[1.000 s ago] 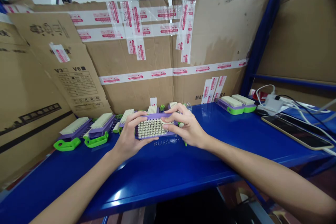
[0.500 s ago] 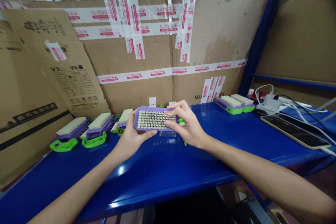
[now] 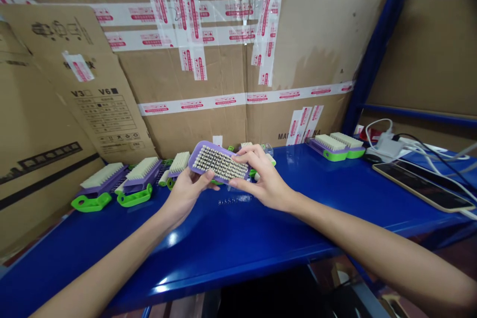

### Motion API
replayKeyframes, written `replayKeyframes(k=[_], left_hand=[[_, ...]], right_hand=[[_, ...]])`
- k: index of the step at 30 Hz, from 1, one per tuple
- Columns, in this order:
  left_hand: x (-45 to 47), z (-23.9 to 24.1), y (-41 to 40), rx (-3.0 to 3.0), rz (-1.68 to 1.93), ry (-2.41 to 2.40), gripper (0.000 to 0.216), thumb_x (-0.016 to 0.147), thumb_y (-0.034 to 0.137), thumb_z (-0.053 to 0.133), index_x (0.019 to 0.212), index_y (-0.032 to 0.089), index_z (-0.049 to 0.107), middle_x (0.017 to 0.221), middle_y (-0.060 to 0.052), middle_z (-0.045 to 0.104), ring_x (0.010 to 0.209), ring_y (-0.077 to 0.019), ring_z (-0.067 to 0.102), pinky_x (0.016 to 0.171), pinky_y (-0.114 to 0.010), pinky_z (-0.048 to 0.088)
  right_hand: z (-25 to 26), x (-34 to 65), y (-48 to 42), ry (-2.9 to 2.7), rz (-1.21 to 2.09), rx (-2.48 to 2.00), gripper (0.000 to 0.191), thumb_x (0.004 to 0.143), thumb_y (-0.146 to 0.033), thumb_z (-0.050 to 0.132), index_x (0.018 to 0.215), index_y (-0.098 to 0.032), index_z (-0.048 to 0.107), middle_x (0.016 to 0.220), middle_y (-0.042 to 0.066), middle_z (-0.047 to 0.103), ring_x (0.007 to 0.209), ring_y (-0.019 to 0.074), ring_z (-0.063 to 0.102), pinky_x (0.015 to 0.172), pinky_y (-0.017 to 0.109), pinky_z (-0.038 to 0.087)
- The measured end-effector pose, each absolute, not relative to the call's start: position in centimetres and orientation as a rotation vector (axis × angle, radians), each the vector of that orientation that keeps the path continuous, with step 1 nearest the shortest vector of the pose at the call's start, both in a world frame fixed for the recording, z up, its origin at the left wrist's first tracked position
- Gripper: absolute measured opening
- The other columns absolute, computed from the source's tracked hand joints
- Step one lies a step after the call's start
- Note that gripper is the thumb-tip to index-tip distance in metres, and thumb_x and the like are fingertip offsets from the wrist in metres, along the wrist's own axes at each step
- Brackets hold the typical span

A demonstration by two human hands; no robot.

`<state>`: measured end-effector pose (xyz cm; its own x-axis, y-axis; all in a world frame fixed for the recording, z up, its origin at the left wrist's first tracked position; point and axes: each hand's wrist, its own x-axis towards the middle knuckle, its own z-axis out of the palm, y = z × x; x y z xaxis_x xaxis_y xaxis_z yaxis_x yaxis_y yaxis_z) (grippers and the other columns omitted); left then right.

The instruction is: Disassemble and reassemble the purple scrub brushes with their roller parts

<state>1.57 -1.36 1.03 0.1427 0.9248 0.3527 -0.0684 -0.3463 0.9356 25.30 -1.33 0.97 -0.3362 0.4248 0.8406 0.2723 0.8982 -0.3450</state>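
Note:
A purple scrub brush (image 3: 219,161) is held up above the blue shelf, its pale, dark-flecked bristles turned toward me. My left hand (image 3: 188,191) grips its left end, thumb on the lower front edge and fingers behind. At the right end, my right hand (image 3: 266,179) pinches the brush with the index finger and thumb on the bristle side. The brush tilts, its right end lower than its left. Small white and green pieces behind the brush are partly hidden by it and my right hand. Beneath it on the shelf lies something small, dark and coiled (image 3: 228,201).
More purple brushes with green handles (image 3: 139,181) line the back left of the blue shelf (image 3: 223,243). Two others (image 3: 337,145) stand at the back right. Beside them are a white power plug with cables (image 3: 389,146) and a phone (image 3: 425,186). Taped cardboard (image 3: 194,74) walls the back.
The held brush has turned clockwise, from nearly level to sloping down on the right. My left hand has shifted along with it. The view has moved slightly.

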Motion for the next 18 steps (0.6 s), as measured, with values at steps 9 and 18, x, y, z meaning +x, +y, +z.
replayKeyframes(k=[9, 18], left_hand=[[1.85, 1.03, -1.95, 1.401, 1.286, 0.698, 0.067, 0.087, 0.064, 0.085, 0.133, 0.019, 0.068, 0.136, -0.016, 0.072, 0.116, -0.0334, 0.073, 0.099, -0.052, 0.064], [1.94, 0.77, -1.93, 1.366, 1.323, 0.669, 0.061, 0.097, 0.056, 0.077, 0.15, 0.031, 0.059, 0.151, -0.011, 0.065, 0.139, -0.0362, 0.061, 0.111, -0.057, 0.059]], right_hand=[[0.78, 25.25, -1.76, -2.047, 0.121, -0.485, 0.057, 0.099, -0.047, 0.078, 0.148, -0.031, 0.053, 0.142, 0.013, 0.053, 0.137, 0.0316, 0.055, 0.116, 0.059, 0.049], [0.65, 24.9, -2.08, -2.071, 0.183, -0.524, 0.062, 0.1, -0.046, 0.077, 0.154, -0.029, 0.05, 0.142, 0.013, 0.052, 0.139, 0.0308, 0.053, 0.119, 0.058, 0.048]])
